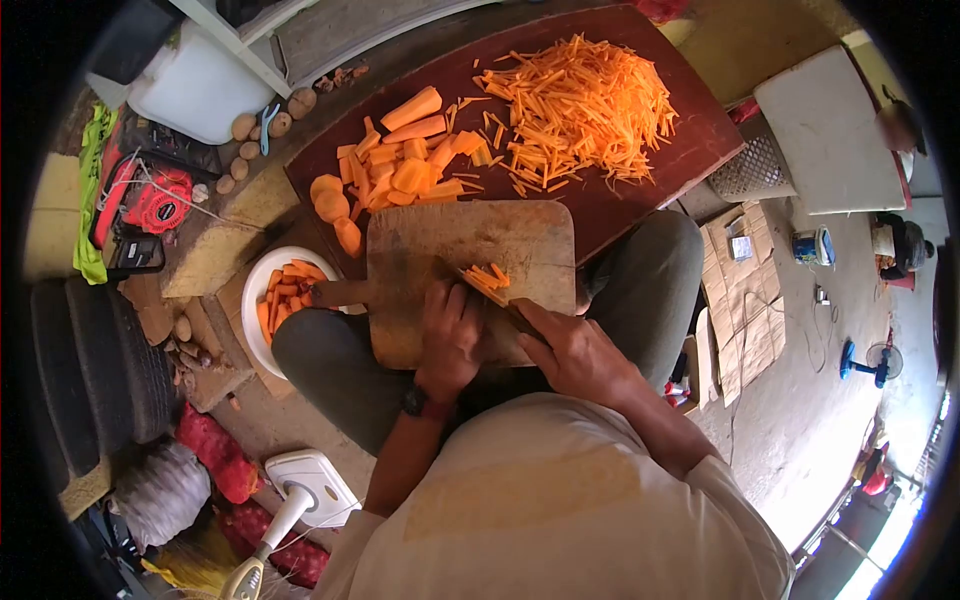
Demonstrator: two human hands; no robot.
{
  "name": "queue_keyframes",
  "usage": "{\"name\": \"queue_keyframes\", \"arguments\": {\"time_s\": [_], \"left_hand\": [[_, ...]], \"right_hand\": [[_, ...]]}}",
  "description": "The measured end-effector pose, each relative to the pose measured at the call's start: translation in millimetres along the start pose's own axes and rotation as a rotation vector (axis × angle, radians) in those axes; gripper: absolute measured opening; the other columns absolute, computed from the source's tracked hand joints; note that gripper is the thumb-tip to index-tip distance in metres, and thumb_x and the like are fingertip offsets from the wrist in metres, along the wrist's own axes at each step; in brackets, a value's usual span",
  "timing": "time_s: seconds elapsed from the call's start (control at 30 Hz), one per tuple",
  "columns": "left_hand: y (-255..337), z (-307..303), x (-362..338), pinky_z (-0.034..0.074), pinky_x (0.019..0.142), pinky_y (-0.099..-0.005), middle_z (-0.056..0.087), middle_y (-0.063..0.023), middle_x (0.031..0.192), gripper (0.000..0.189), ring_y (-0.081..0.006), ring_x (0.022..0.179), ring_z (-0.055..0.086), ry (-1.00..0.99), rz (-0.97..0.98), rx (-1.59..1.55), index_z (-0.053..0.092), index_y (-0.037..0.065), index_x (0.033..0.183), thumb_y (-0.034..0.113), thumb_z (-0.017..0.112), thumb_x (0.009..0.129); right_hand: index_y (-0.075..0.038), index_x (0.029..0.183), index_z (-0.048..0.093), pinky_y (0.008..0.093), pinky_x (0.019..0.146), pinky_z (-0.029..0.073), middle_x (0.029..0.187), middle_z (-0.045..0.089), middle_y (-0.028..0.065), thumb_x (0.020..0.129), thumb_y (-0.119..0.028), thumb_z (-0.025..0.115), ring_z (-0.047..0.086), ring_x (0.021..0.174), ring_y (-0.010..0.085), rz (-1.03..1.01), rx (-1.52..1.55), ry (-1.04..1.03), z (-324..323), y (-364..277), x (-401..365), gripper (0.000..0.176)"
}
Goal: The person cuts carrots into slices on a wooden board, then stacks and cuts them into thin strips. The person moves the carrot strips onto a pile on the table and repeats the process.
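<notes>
A wooden cutting board [410, 225] with a short handle rests across my lap. My right hand [580, 352] grips a knife [514, 316], its dark blade slanting over the middle of the board. Cut carrot strips [486, 280] lie against the far side of the blade. My left hand [450, 335] is closed, with curled fingertips pressed down close beside the blade; what lies under them is hidden. Beyond the board, carrot slices and pieces [405, 170] are heaped on a dark red tabletop [610, 215]. A large mound of carrot strips [590, 110] sits farther right.
A white bowl [250, 290] of carrot pieces stands by my left knee. Tyres [105, 360], red net sacks [215, 455] and a white scale [310, 485] are on the left. Flattened cardboard [745, 300] and a blue fan [870, 362] are to the right, with a person [908, 245] farther off.
</notes>
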State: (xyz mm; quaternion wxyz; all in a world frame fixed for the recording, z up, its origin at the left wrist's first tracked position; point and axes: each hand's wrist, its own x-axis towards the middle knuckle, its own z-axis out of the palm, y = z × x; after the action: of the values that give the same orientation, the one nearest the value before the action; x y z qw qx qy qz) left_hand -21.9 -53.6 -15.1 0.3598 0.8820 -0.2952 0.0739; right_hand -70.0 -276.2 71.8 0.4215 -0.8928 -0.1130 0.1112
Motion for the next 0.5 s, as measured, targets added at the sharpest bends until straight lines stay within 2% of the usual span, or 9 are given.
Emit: {"name": "queue_keyframes", "arguments": {"time_s": [0.2,0.3,0.5], "left_hand": [[0.4,3.7,-3.1,0.051,0.098,-0.0581,0.060,-0.0242,0.119,0.044,-0.0480,0.116,0.056,0.023,-0.010,0.031,0.070,-0.005,0.118,0.008,0.070,0.076],[1.5,-1.2,1.9,0.051,0.099,-0.0581,0.061,-0.0238,0.120,0.043,-0.0476,0.116,0.056,0.014,-0.001,0.042,0.071,-0.005,0.116,0.008,0.071,0.075],[-0.4,5.0,-0.6,0.051,0.097,-0.0570,0.060,-0.0221,0.116,0.037,-0.0459,0.113,0.056,0.094,0.026,0.048,0.070,-0.003,0.109,0.008,0.073,0.074]], "right_hand": [[0.002,0.151,0.055,0.0582,0.084,0.061,0.109,0.075,0.0344,0.107,-0.016,0.069,0.075,0.102,0.0527,0.015,0.046,-0.014,-1.9,-2.2,2.2,0.049],[0.001,0.148,0.060,0.0531,0.089,0.061,0.116,0.077,0.0309,0.107,-0.011,0.071,0.075,0.105,0.0509,-0.034,0.007,0.054,4.6,0.6,6.7,0.045],[0.001,0.148,0.061,0.0519,0.092,0.061,0.118,0.076,0.0312,0.108,-0.013,0.070,0.075,0.108,0.0508,0.166,0.121,-0.069,-8.5,-11.1,-4.3,0.044]]}}
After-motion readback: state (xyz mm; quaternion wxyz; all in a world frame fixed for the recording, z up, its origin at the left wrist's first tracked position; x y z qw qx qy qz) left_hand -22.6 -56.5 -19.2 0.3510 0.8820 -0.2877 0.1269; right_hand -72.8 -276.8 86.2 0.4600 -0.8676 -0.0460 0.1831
